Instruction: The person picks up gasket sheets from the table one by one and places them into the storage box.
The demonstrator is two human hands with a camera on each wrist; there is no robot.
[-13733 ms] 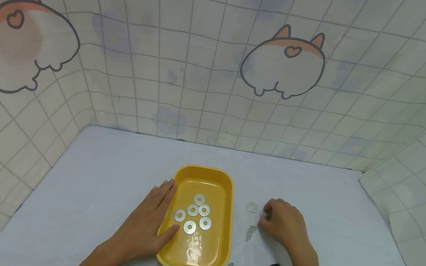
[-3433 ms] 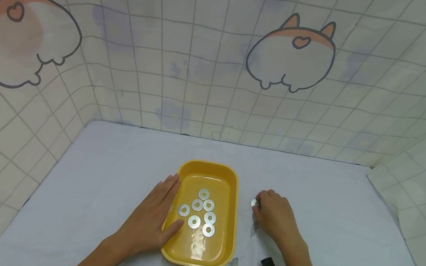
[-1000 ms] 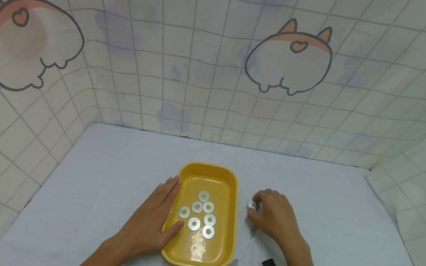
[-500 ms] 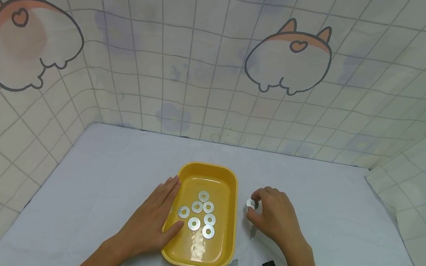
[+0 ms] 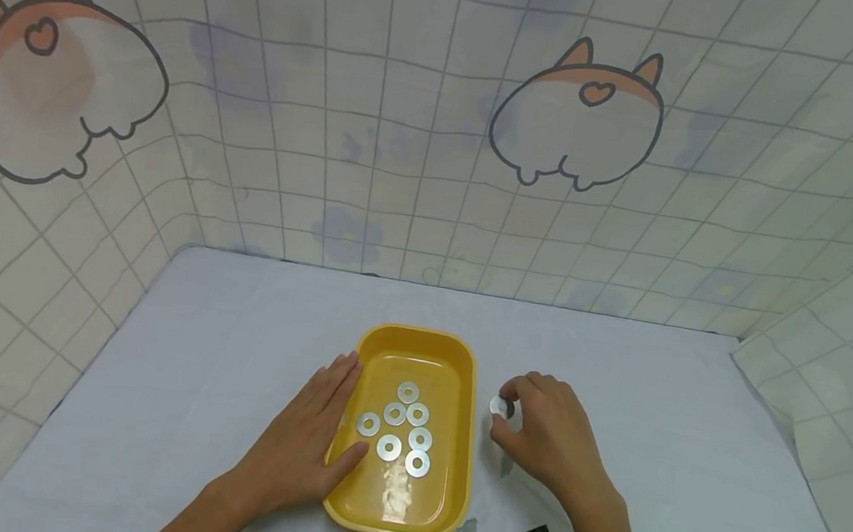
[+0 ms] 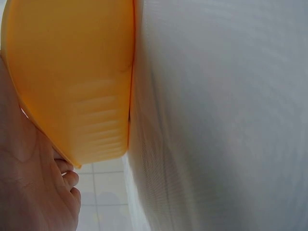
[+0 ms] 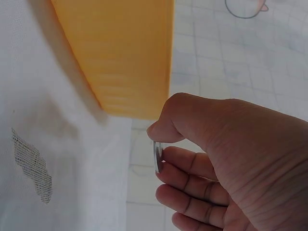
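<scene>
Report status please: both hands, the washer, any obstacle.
Left hand flat against yellow plastic tray. Right hand pinches flat silver metal washer, right of tray. Six washers in tray. Nothing between.

we record a yellow tray (image 5: 464,361) holding silver washers (image 5: 394,430), one more silver washer (image 5: 498,405) right of it, a pale blue-white table cover (image 5: 225,342), and cream grid-patterned walls (image 5: 377,128) bearing orange-and-white cartoon animal prints (image 5: 577,119).
</scene>
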